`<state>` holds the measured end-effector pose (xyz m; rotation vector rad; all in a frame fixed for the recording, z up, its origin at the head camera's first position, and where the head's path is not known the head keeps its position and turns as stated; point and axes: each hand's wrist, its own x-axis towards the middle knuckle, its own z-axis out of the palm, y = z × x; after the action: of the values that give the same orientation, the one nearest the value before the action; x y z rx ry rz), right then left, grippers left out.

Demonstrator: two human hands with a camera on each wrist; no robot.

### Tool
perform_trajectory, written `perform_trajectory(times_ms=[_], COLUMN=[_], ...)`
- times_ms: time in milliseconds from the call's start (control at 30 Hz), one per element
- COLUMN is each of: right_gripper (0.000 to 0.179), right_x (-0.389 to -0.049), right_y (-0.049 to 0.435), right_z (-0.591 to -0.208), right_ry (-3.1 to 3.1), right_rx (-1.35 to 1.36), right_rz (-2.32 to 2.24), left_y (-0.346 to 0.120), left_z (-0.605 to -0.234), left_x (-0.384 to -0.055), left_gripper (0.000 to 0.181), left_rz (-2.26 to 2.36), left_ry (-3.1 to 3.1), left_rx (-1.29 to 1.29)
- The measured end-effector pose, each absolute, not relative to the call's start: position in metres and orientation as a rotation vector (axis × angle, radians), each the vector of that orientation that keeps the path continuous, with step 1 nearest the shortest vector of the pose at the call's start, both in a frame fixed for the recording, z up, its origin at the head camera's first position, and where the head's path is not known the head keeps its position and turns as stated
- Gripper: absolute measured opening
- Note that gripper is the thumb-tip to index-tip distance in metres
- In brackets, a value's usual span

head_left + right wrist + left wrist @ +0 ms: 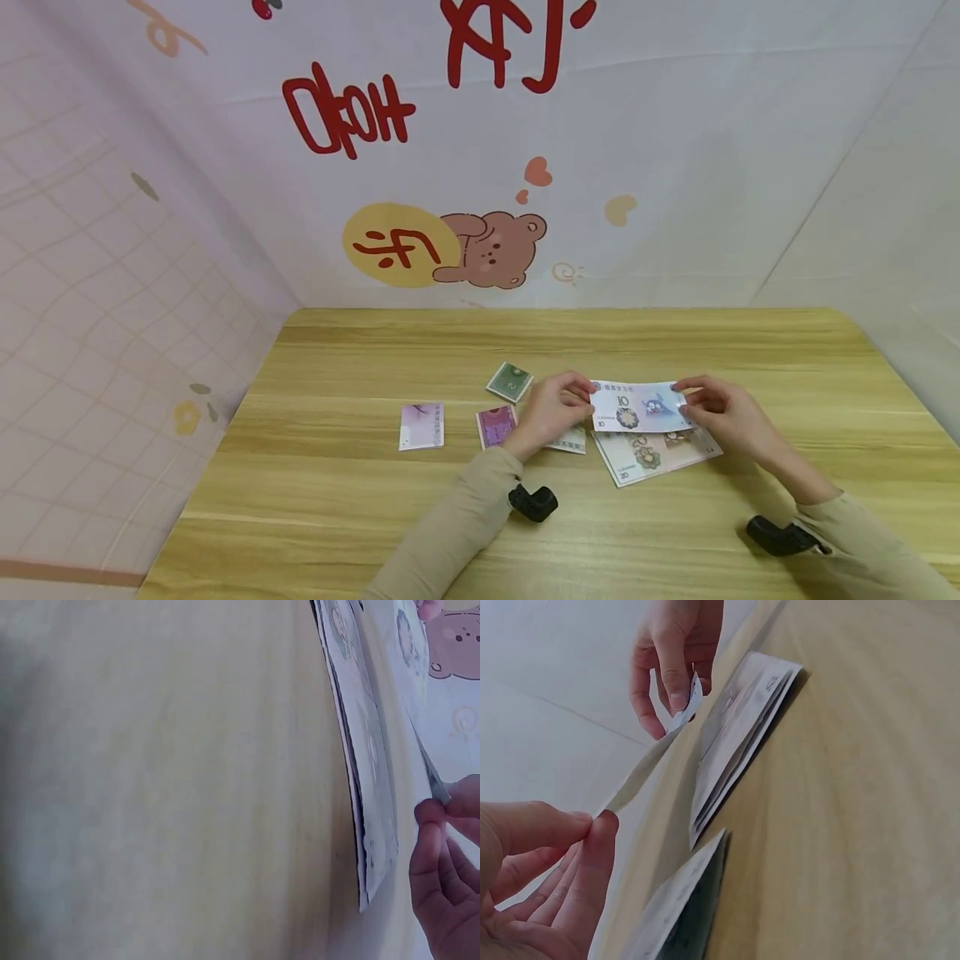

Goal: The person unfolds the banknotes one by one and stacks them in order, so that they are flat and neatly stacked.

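A pale play banknote marked 10 is stretched flat between both hands, raised above the table. My left hand pinches its left end between thumb and fingertip; the left wrist view shows that pinch closely. At the other end, my right hand pinches the note's right edge. Just below lies a small stack of banknotes, the top one marked 20, its layered edges visible in the left wrist view. Another banknote lies partly hidden beneath my left hand and forearm.
Left of the hands lie a purple banknote, a green banknote and a pale pink banknote. They rest on the wooden table. A white printed cloth hangs behind the table's far edge.
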<state>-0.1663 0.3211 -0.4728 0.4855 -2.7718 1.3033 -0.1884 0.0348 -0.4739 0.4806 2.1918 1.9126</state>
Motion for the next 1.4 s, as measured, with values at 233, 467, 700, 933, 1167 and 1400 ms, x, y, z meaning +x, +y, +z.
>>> perform_trajectory(times_ms=[233, 467, 700, 933, 1167, 1400], right_gripper=[0.026, 0.027, 0.029, 0.029, 0.030, 0.029], right_x=[-0.162, -0.157, -0.155, -0.153, -0.152, -0.150], right_y=[0.329, 0.333, 0.332, 0.332, 0.331, 0.332], right_z=[-0.470, -0.468, -0.470, -0.469, -0.469, -0.470], right_ry=[-2.812, -2.828, -2.847, -2.845, -2.853, -2.876], right_rx=[0.524, 0.544, 0.565, 0.599, 0.616, 0.623], right_rz=[1.233, 1.201, 1.162, 1.148, 1.141, 1.145], left_y=[0.041, 0.047, 0.047, 0.048, 0.048, 0.049], left_z=[-0.474, -0.477, -0.477, -0.478, -0.479, -0.479], left_x=[-0.177, -0.169, -0.162, -0.158, -0.155, -0.152], left_gripper=[0.024, 0.023, 0.021, 0.020, 0.018, 0.008], left_rz=[1.855, 1.809, 1.741, 1.670, 1.651, 1.684], left_ry=[2.220, 2.245, 2.248, 2.257, 2.261, 2.171], left_rx=[0.520, 0.570, 0.560, 0.546, 0.544, 0.466])
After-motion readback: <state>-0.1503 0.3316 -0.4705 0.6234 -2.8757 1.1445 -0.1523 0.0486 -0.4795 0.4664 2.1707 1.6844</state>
